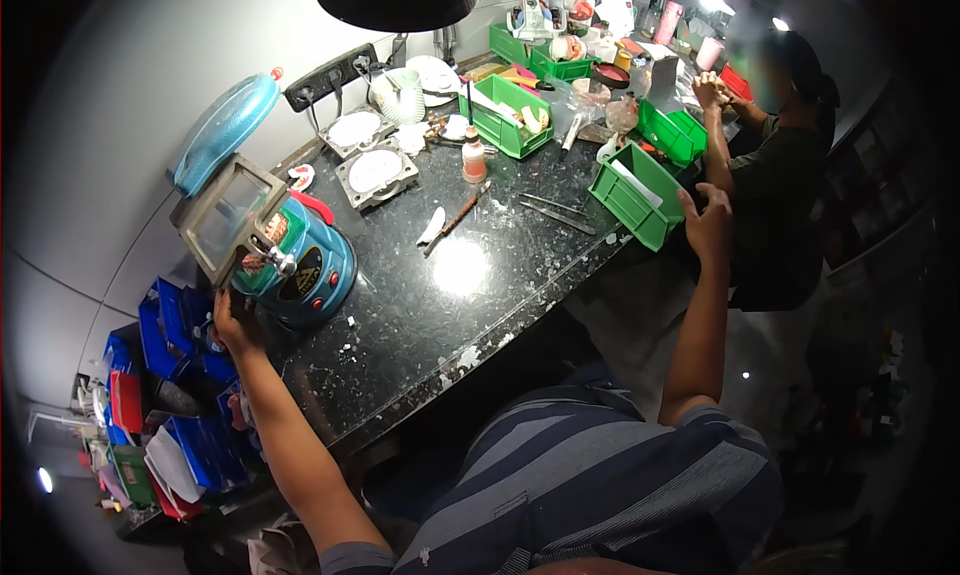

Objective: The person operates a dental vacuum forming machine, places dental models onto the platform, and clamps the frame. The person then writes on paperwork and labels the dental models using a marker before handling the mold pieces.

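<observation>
On the desk (400,325), a machine (302,277) stands at the left edge. Right of it, toward the back edge, lie two moulds (375,170), one behind the other. A bottle (474,163) stands mid-desk, a carving tool (458,219) before it. The near bin (637,197) sits at the front edge, toward the right, another bin (668,135) behind it.

One blue machine (305,280); two white-filled flasks (376,172)

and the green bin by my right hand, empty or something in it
Not empty: a pale item shows inside the green bin beside your right hand. How full it is, I cannot tell.
</observation>
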Available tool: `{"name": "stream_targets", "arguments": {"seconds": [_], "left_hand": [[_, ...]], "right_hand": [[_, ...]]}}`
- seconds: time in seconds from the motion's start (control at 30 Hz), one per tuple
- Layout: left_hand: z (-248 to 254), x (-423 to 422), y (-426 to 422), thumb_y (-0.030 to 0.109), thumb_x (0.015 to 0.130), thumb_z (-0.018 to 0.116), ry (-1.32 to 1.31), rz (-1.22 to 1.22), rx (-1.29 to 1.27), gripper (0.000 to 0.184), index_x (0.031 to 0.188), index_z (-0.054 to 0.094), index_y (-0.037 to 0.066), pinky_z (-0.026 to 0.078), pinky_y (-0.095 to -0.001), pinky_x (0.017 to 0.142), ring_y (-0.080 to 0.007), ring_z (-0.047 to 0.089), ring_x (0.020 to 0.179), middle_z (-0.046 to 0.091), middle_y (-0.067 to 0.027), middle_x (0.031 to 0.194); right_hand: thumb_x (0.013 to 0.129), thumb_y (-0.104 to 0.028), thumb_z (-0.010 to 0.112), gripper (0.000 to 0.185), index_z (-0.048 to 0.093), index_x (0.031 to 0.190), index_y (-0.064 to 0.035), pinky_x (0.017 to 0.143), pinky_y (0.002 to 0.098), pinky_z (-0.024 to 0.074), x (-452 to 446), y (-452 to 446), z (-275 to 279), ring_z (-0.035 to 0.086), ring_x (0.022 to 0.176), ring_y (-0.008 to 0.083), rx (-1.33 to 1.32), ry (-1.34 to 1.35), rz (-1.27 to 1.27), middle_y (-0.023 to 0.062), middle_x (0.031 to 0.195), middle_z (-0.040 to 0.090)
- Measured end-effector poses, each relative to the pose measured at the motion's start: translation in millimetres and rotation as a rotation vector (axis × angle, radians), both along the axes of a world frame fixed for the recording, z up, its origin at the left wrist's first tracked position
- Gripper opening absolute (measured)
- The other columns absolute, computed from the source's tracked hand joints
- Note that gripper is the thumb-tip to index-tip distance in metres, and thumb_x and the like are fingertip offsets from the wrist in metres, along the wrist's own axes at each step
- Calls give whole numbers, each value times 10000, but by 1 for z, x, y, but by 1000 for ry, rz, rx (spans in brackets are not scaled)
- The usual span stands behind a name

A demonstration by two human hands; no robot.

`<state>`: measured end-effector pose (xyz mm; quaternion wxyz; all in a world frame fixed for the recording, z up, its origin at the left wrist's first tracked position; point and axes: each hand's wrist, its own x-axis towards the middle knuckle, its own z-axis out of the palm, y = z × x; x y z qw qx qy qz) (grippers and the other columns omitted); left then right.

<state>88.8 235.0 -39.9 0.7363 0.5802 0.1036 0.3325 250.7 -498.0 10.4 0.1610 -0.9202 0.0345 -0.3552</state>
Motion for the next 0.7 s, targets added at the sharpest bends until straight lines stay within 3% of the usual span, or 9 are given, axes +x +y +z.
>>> {"name": "stream_targets", "arguments": {"seconds": [0.13, 0.2, 0.23, 0.37, 0.47, 0.53, 0.6, 0.63, 0.7], "left_hand": [[-8, 0, -3, 254, 1017, 509, 56, 60, 205, 411, 1361, 589, 45, 445, -404, 1009, -212, 586, 1225, 610, -71, 1348], [-12, 2, 8, 234, 1018, 550, -35, 4, -65, 368, 1302, 636, 16, 483, -386, 968, -200, 592, 1214, 618, -74, 1331], [-14, 2, 7, 236, 1017, 573, 8, 101, 124, 359, 1277, 649, 0, 512, -367, 924, -195, 600, 1197, 623, -72, 1322], [-23, 1, 12, 255, 1018, 544, 16, 197, 221, 393, 1327, 613, 23, 495, -363, 938, -202, 612, 1180, 648, -71, 1292], [-16, 0, 17, 209, 1022, 493, -31, 147, -51, 361, 1320, 611, 43, 465, -374, 969, -199, 624, 1165, 660, -87, 1280], [-11, 3, 22, 205, 1018, 489, -42, 140, -72, 329, 1278, 614, 47, 466, -378, 959, -201, 631, 1141, 671, -85, 1250], [-12, -4, 24, 197, 1010, 482, -41, 134, -131, 269, 1194, 619, 56, 468, -386, 938, -206, 646, 1094, 691, -82, 1190], [-10, -3, 21, 191, 1002, 498, -70, 123, -151, 231, 1149, 614, 56, 481, -379, 917, -212, 660, 1046, 699, -85, 1148], [-6, -3, 16, 185, 998, 504, -67, 160, -150, 230, 1150, 614, 52, 493, -382, 905, -218, 663, 1037, 697, -93, 1144]], "right_hand": [[917, -249, 730, 232, 703, 1016, -40, 795, 397, 522, -15, 40, 42, 656, 879, 302, 118, -147, 129, 129, 983, 698], [907, -229, 734, 193, 700, 976, -52, 773, 379, 524, -14, 57, 50, 656, 843, 292, 98, -124, 289, 122, 942, 700], [903, -216, 734, 178, 696, 959, -52, 767, 377, 524, -13, 70, 54, 658, 832, 291, 169, -106, 353, 122, 921, 698], [898, -203, 730, 178, 691, 972, -45, 808, 394, 529, -9, 130, 60, 683, 891, 306, 304, 31, 630, 129, 962, 712], [893, -225, 737, 210, 694, 1007, -55, 890, 414, 519, -7, 138, 63, 679, 1000, 330, 121, 55, 624, 149, 1044, 711], [880, -352, 747, 345, 702, 1068, -66, 964, 436, 498, 7, 115, 54, 655, 1087, 350, -53, 22, 319, 184, 1142, 689], [871, -398, 746, 392, 713, 1043, -47, 920, 454, 509, 18, 91, 47, 667, 1054, 360, -190, 313, 139, 201, 1090, 702], [871, -398, 746, 392, 713, 1043, -47, 920, 454, 509, 24, 86, 46, 667, 1054, 360, -198, 318, 141, 201, 1090, 702], [846, -413, 769, 414, 721, 995, -29, 856, 467, 521, 35, 84, 41, 682, 1000, 374, -115, 714, 254, 211, 1013, 715]]}}
